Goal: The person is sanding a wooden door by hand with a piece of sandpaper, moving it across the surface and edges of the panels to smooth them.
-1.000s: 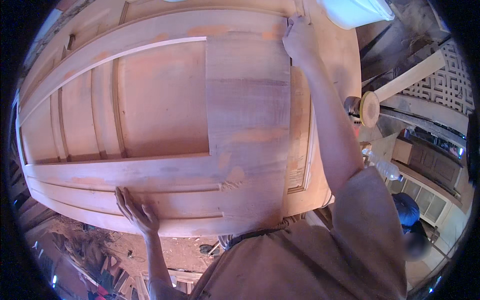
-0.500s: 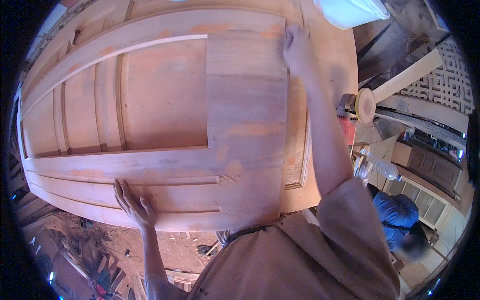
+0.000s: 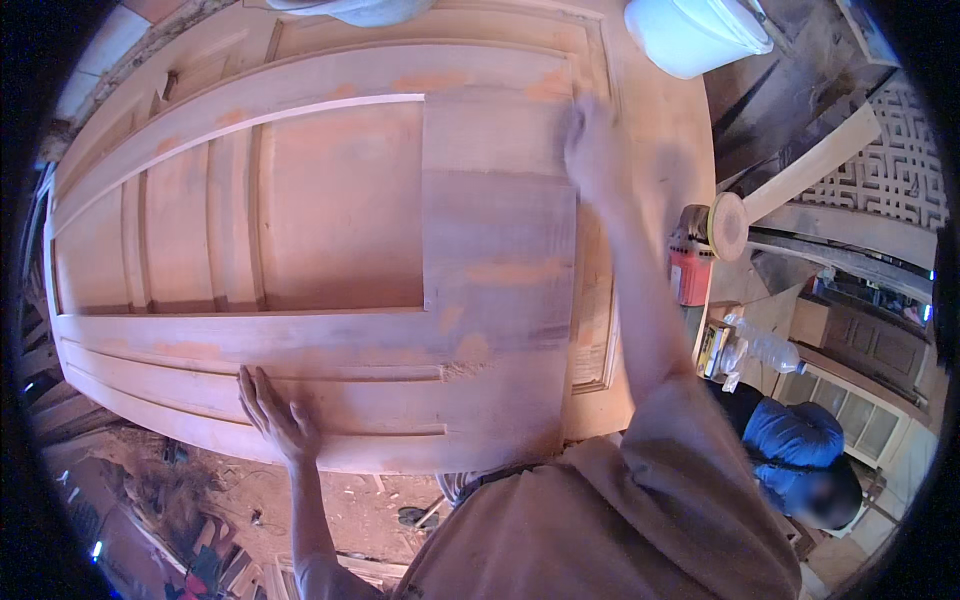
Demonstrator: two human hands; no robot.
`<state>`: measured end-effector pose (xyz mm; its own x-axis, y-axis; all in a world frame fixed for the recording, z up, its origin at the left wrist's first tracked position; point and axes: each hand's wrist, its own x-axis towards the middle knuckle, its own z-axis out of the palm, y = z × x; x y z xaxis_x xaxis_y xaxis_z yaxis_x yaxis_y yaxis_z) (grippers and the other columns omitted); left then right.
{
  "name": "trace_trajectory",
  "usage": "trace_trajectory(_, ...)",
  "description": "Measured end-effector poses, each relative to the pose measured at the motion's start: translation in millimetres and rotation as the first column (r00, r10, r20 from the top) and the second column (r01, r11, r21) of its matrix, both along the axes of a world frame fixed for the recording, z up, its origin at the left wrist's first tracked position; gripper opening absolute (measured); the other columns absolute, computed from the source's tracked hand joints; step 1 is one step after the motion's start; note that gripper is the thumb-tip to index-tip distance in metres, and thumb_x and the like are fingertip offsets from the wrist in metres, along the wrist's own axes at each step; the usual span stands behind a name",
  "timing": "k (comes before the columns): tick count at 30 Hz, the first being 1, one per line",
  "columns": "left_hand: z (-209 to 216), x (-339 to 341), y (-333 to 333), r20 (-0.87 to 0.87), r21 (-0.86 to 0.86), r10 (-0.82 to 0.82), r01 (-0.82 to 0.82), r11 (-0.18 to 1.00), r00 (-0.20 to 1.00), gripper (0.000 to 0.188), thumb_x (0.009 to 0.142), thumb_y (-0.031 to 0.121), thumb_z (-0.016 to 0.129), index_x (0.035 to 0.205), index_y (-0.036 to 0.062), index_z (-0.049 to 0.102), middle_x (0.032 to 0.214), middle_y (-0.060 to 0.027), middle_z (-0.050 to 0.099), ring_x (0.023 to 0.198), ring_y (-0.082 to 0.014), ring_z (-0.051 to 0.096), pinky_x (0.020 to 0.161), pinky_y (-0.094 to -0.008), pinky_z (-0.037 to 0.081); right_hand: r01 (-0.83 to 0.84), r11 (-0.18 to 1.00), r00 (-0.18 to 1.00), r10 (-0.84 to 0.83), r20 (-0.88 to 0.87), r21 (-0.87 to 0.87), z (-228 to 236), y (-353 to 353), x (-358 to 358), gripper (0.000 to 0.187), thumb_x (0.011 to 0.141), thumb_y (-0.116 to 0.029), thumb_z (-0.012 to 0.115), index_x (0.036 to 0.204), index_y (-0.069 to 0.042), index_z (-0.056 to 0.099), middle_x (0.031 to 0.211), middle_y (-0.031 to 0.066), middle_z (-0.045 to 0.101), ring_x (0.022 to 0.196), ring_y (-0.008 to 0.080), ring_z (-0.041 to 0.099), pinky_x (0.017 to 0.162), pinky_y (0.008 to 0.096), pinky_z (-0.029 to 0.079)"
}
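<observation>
A wooden door frame (image 3: pixel 500 330) with orange filler patches lies flat on another panelled wooden door (image 3: pixel 592 330). My left hand (image 3: pixel 278 420) rests on the frame's near rail, fingers spread across its long grooves. At the frame's far right edge is my right hand (image 3: pixel 592 150), its fingers curled in against the wood. Motion blurs that hand, and whatever it may hold is hidden. Fine shavings (image 3: pixel 463 370) sit at the end of one groove.
A red power sander (image 3: pixel 692 270) with a round pad stands on the right side. Beyond it are a white bucket (image 3: pixel 690 40), clear plastic bottles (image 3: pixel 770 350) and a bent-over person in blue (image 3: pixel 795 435). Wood scraps (image 3: pixel 245 570) litter the ground at lower left.
The whole view has shifted slightly, so the door frame sits lower in the picture. My right hand stays at the frame's right edge; my left hand keeps its place on the rail.
</observation>
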<state>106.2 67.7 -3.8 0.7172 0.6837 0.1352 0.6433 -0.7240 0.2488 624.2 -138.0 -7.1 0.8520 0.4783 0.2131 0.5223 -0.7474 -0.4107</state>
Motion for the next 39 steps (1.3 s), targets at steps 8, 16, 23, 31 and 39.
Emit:
trace_trajectory(8, -3, 5, 0, 0.021, -0.014, -0.031, 0.031, 0.999, 0.999, 0.070, 0.104, 0.053, 0.036, 0.150, 0.0003, 0.041, 0.157, -0.0259, 0.034, 0.143, -0.0481, 0.033, 0.116, -0.0603, 0.026, 0.022, 1.000, 1.000, -0.022, -0.013, 0.005, -8, 17, 63, 0.013, 0.096, -0.009, 0.052, 0.104, 0.000, 0.057, 0.094, 0.0242, 0.063, 0.091, 0.0450, 0.063, 0.081, 0.0528, 0.050)
trace_trajectory(16, 3, -2, 0, 0.003, 0.026, -0.022, 0.022, 0.999, 1.000, 0.072, 0.104, 0.055, 0.034, 0.150, 0.0002, 0.041, 0.156, -0.0261, 0.036, 0.143, -0.0483, 0.033, 0.115, -0.0598, 0.027, 0.073, 0.997, 0.995, -0.070, -0.076, 0.027, 21, -36, -98, 0.011, 0.093, -0.005, 0.053, 0.103, -0.002, 0.057, 0.091, 0.0216, 0.061, 0.083, 0.0430, 0.063, 0.070, 0.0502, 0.050)
trace_trajectory(23, -6, 10, 3, 0.018, -0.031, -0.018, 0.018, 0.999, 1.000, 0.073, 0.103, 0.056, 0.035, 0.151, 0.0007, 0.040, 0.157, -0.0261, 0.036, 0.143, -0.0480, 0.034, 0.115, -0.0604, 0.026, 0.012, 0.995, 0.999, -0.016, -0.046, -0.096, 0, 15, 69, 0.018, 0.098, -0.012, 0.049, 0.111, -0.003, 0.057, 0.098, 0.0243, 0.063, 0.087, 0.0444, 0.063, 0.074, 0.0517, 0.051)
trace_trajectory(31, 0, 0, -1, 0.019, -0.009, -0.012, 0.012, 1.000, 1.000, 0.073, 0.103, 0.056, 0.037, 0.150, 0.0006, 0.041, 0.157, -0.0260, 0.036, 0.143, -0.0481, 0.034, 0.116, -0.0599, 0.026, 0.024, 0.993, 1.000, -0.022, 0.015, -0.119, 0, -30, -54, 0.020, 0.100, -0.013, 0.049, 0.110, 0.000, 0.060, 0.107, 0.0260, 0.065, 0.094, 0.0429, 0.065, 0.079, 0.0530, 0.052)
trace_trajectory(39, 1, 3, 3, -0.003, 0.007, -0.003, 0.004, 1.000, 1.000, 0.073, 0.103, 0.057, 0.035, 0.151, 0.0013, 0.040, 0.156, -0.0257, 0.036, 0.143, -0.0476, 0.033, 0.116, -0.0601, 0.026, 0.058, 0.998, 0.998, -0.059, -0.038, -0.015, -13, -9, -21, 0.021, 0.098, -0.012, 0.047, 0.106, 0.003, 0.060, 0.097, 0.0273, 0.065, 0.093, 0.0431, 0.065, 0.078, 0.0524, 0.050)
